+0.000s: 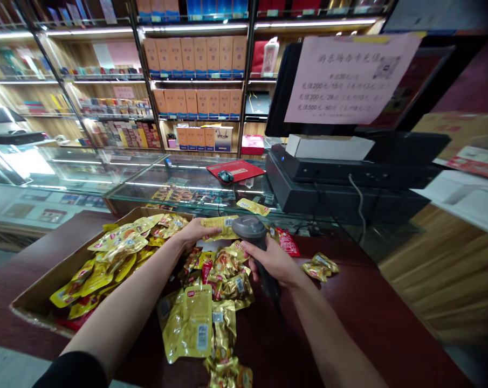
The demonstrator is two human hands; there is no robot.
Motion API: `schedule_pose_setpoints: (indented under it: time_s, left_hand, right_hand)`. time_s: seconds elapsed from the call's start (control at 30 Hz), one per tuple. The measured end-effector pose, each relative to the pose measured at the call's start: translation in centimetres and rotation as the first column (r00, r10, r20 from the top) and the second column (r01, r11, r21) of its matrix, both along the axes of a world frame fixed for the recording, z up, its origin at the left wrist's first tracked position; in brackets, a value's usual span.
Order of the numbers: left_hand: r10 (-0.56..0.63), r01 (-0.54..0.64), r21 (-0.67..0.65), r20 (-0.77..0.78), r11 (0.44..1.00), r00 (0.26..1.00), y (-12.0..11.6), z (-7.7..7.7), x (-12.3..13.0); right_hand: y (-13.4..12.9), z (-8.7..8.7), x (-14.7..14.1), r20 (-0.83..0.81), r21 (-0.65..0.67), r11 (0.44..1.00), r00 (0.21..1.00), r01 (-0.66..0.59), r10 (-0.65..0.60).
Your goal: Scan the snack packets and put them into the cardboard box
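My left hand (196,233) is closed on the end of a gold snack packet (219,226), whose barcode faces up. In my right hand (274,260) is a dark barcode scanner (249,229), its head close to the right end of that packet. My fingers wrap round its handle. Below the hands lies a pile of gold snack packets (227,269) with a few red ones among them. Nearer to me is a flat, larger gold packet (191,323) with its barcode showing. To the left, a cardboard box (37,318) is filled with similar packets.
Two small gold packets (320,267) and a red packet (287,242) lie on the right of the dark red table (349,334). Behind stand a glass counter (146,186), a mouse (226,176) on a red mat (246,171), and a monitor with a paper notice (349,81).
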State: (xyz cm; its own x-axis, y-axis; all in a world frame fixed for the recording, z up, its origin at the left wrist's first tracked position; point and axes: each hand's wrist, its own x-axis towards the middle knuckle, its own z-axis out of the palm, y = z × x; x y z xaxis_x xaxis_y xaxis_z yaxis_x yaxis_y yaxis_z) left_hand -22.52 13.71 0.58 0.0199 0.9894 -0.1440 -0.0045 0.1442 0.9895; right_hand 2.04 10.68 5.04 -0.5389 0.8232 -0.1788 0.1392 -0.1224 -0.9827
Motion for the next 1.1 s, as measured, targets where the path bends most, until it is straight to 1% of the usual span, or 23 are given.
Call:
schedule_pose_setpoints:
  time_s: [0.13, 0.23, 0.3, 0.37, 0.4, 0.5, 0.57, 0.63, 0.7, 0.73, 0.83, 0.93, 1.0, 1.1]
  left_hand:
    - [-0.004, 0.003, 0.025, 0.018, 1.0, 1.0, 0.0, 0.1, 0.0]
    - [-0.016, 0.014, 0.064, 0.021, 0.998, 1.0, 0.4, 0.1, -0.3]
    - [0.003, -0.005, 0.095, 0.021, 0.995, 1.0, 0.8, 0.5, -0.7]
    - [0.057, -0.059, 0.126, 0.017, 0.99, 0.998, 1.1, 1.4, -1.4]
    - [0.085, -0.086, 0.144, 0.012, 0.986, 0.996, 1.0, 2.1, -1.8]
    - [0.146, -0.137, 0.196, -0.032, 0.971, 0.989, 0.0, 5.0, -3.8]
    - [0.193, -0.167, 0.224, -0.098, 0.96, 0.976, -1.7, 7.3, -5.7]
    - [0.251, -0.208, 0.235, -0.17, 0.95, 0.953, -4.1, 9.3, -8.0]
    - [0.292, -0.241, 0.235, -0.213, 0.942, 0.933, -7.0, 10.7, -10.2]
    - [0.307, -0.255, 0.233, -0.224, 0.938, 0.925, -8.6, 11.2, -11.2]
    - [0.353, -0.303, 0.217, -0.258, 0.928, 0.899, -13.2, 11.7, -13.7]
    - [0.393, -0.349, 0.189, -0.309, 0.918, 0.866, -16.7, 11.7, -15.2]
    - [0.425, -0.375, 0.209, -0.314, 0.903, 0.849, -18.0, 11.7, -15.7]
    - [0.466, -0.399, 0.257, -0.304, 0.88, 0.831, -18.3, 11.7, -15.9]
  right_hand:
    - [0.0, 0.2, 0.1, 0.002, 0.01, 1.0, 1.0, 0.0, 0.0]
    - [-0.1, 0.5, 0.3, 0.011, 0.019, 1.0, 1.0, -0.004, 0.004]
    - [-0.3, 0.9, 0.4, 0.016, 0.021, 1.0, 1.0, -0.003, 0.002]
    - [-0.6, 1.2, 0.5, 0.016, 0.028, 1.0, 1.0, -0.004, 0.003]
    - [-0.8, 1.4, 0.5, 0.011, 0.035, 0.999, 1.0, -0.007, 0.007]
    - [-1.2, 1.9, 0.6, -0.013, 0.079, 0.997, 1.0, -0.026, 0.028]
    - [-1.4, 2.1, 0.5, -0.024, 0.107, 0.993, 0.999, -0.044, 0.047]
    - [-1.6, 2.2, 0.4, -0.019, 0.12, 0.991, 0.998, -0.06, 0.063]
    - [-1.7, 2.1, 0.3, -0.004, 0.11, 0.991, 0.997, -0.075, 0.076]
    - [-1.8, 2.0, 0.2, 0.001, 0.1, 0.992, 0.997, -0.077, 0.078]
    - [-1.9, 1.7, -0.2, 0.005, 0.101, 0.99, 0.995, -0.097, 0.097]
    - [-2.1, 1.4, -0.8, 0.032, 0.093, 0.989, 0.993, -0.114, 0.111]
    - [-2.1, 1.1, -1.1, 0.044, 0.089, 0.987, 0.99, -0.137, 0.134]
    - [-2.0, 0.6, -1.3, 0.051, 0.086, 0.983, 0.986, -0.16, 0.156]
